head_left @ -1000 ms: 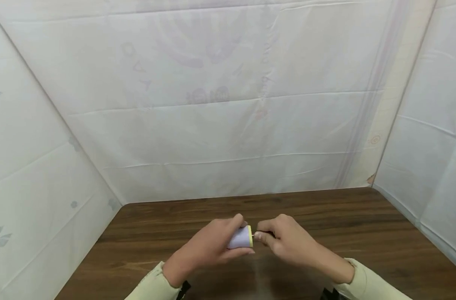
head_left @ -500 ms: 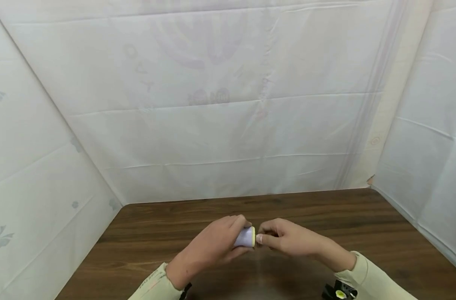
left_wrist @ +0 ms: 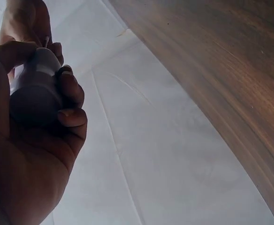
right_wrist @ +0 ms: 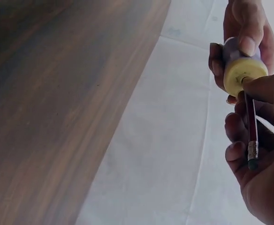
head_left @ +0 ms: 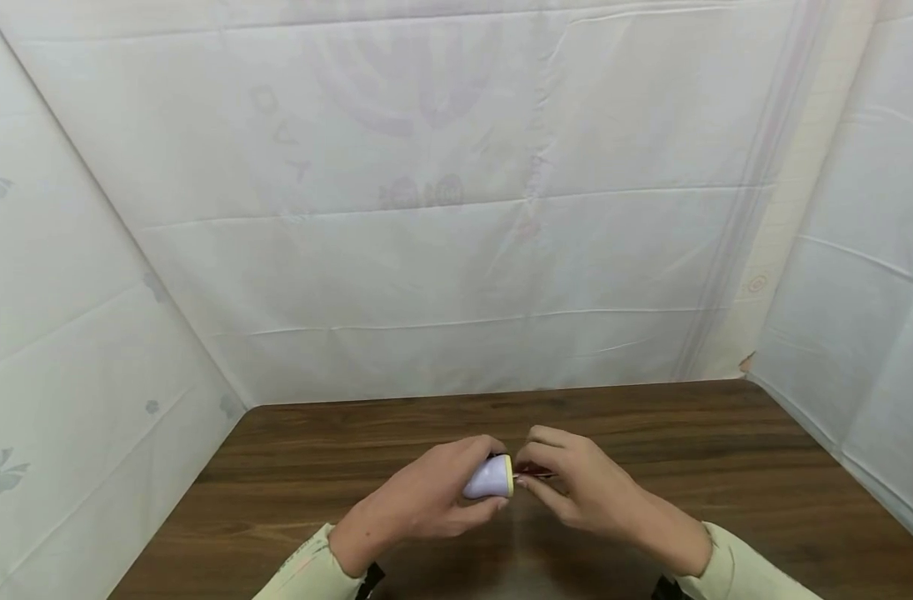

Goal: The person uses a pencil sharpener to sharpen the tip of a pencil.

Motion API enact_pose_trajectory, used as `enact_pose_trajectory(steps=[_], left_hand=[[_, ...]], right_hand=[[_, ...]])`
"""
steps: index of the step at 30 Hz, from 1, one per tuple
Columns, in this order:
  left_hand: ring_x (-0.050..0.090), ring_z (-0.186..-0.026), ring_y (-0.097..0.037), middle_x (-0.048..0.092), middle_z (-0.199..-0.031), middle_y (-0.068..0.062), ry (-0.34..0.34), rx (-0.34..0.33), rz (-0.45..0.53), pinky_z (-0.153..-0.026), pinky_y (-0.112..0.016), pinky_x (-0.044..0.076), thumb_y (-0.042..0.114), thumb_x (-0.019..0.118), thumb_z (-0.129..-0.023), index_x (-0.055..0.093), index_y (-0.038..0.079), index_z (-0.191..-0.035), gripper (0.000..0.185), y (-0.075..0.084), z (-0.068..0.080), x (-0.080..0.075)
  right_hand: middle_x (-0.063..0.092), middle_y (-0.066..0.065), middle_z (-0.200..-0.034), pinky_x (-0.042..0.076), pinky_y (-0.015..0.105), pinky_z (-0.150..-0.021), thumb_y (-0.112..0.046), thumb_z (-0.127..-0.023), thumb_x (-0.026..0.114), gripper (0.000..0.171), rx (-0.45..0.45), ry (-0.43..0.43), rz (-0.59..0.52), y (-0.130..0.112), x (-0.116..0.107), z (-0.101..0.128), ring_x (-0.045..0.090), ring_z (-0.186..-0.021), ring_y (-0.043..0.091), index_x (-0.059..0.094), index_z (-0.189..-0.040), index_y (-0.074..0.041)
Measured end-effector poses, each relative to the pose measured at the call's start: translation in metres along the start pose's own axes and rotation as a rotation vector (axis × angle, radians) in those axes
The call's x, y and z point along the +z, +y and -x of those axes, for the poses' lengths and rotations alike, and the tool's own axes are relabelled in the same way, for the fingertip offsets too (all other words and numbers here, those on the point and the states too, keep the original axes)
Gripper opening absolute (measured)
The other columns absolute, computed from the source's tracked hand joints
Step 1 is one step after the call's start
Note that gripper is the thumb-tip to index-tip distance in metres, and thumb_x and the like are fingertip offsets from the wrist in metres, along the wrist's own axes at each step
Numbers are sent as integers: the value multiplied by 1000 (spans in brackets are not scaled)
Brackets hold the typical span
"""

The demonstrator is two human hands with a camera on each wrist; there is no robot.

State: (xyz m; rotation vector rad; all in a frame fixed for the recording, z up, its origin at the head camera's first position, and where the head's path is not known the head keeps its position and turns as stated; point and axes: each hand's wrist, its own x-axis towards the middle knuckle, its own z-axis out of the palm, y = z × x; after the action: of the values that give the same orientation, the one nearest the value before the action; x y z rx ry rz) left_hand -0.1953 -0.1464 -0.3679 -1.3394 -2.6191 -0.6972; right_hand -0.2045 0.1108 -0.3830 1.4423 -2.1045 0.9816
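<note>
The left hand (head_left: 426, 500) curls around a small lavender sharpener (head_left: 490, 479) with a yellow end, held above the counter (head_left: 726, 467). The right hand (head_left: 587, 492) pinches a dark red pencil (right_wrist: 251, 124) whose tip sits in the sharpener's yellow face. Both hands meet over the middle of the brown wooden counter, which white sheeting (head_left: 456, 208) encloses on three sides.

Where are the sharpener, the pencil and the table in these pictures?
sharpener (right_wrist: 245, 75): right wrist view, on its yellow end face.
pencil (right_wrist: 251, 119): right wrist view, mid-shaft.
table (head_left: 726, 467): head view, bare wood at the right.
</note>
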Motion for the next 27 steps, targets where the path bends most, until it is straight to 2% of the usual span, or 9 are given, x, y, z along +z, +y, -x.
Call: enact_pose_trajectory(steps=[6,13,19,23,27], left_hand=[[58,-88,0,62,-115,9,6,-6,21,-73,-16,51,37,66,-106,53,18,-137,39,0,3,-2],[59,-88,-3,61,-112,13,47,-64,75,-75,-22,52,38,69,-104,55,18,-136,40,-2,7,-8],[58,-97,-6,57,-120,15,121,-52,123,-81,-26,54,36,74,-102,58,21,-136,40,-11,11,-8],[57,-104,-8,58,-121,16,188,-65,147,-85,-31,53,32,80,-98,62,23,-135,43,-18,15,-5],[60,-104,-7,64,-119,21,205,-163,179,-87,-35,52,31,86,-93,64,28,-132,45,-23,15,-1]], right_hand=[[61,-8,-99,56,14,-80,5,-92,78,26,-32,19,-22,2,-2,2,65,-90,2,68,-104,-16],[60,-10,-98,57,17,-76,9,-89,79,33,32,66,-37,5,-13,9,63,-85,2,68,-101,-20],[57,-13,-93,53,18,-65,5,-89,80,31,81,79,-14,4,-19,13,57,-78,0,69,-99,-22],[57,-16,-87,50,22,-57,0,-90,81,28,154,75,1,5,-20,16,53,-72,1,69,-95,-24],[59,-19,-79,49,24,-56,-3,-89,83,25,316,46,21,10,-18,16,54,-67,1,70,-90,-25]])
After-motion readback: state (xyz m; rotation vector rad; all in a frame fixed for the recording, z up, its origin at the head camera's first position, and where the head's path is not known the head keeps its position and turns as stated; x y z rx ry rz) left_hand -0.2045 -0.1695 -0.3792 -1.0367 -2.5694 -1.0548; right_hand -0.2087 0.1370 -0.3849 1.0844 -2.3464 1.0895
